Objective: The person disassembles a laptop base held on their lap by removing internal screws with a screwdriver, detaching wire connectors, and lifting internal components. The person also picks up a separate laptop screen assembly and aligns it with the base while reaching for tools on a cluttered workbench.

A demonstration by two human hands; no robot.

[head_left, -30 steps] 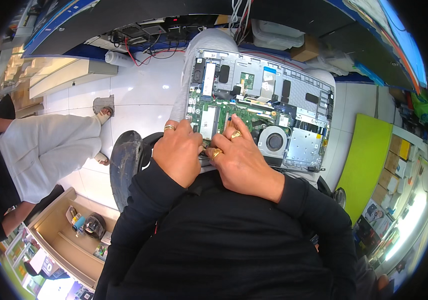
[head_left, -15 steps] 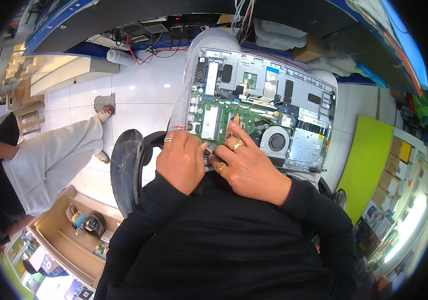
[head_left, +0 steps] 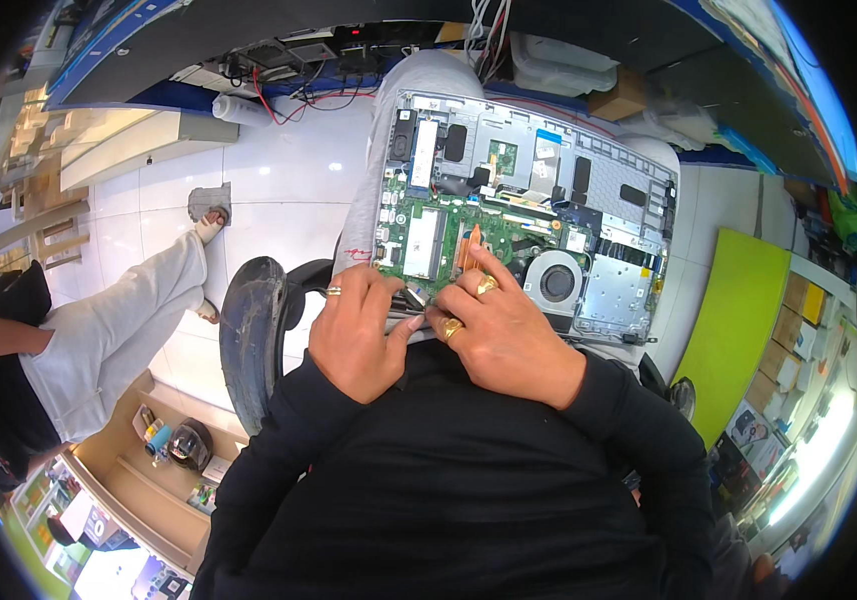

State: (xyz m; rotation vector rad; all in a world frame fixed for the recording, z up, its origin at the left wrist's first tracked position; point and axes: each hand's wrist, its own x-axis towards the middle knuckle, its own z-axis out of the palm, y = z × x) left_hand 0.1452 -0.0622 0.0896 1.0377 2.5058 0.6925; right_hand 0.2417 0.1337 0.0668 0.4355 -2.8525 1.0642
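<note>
An opened laptop (head_left: 624, 295) rests across my lap, its green circuit board (head_left: 399, 220), silver memory cover (head_left: 422, 245), copper heat pipe (head_left: 474, 238) and round fan (head_left: 556, 282) exposed. My left hand (head_left: 357, 340) is at the near left edge, fingers bent over it, thumb angled toward a small dark part (head_left: 415, 300) at that edge. My right hand (head_left: 504, 340), with gold rings, lies beside it: index finger extended onto the board by the heat pipe, other fingers curled at the near edge. What those curled fingers hold is hidden.
Another person's legs (head_left: 129, 300) are at left. A worn black chair part (head_left: 249, 330) is beside me, an open drawer (head_left: 129, 465) behind it. Cables (head_left: 479, 30), a plastic tub (head_left: 559, 60) and cardboard box (head_left: 614, 98) sit ahead; a lime-green panel (head_left: 719, 320) is at right.
My left hand has drawn back toward me, its thumb now more visible. My right hand has shifted slightly right. The person at left has moved a little.
</note>
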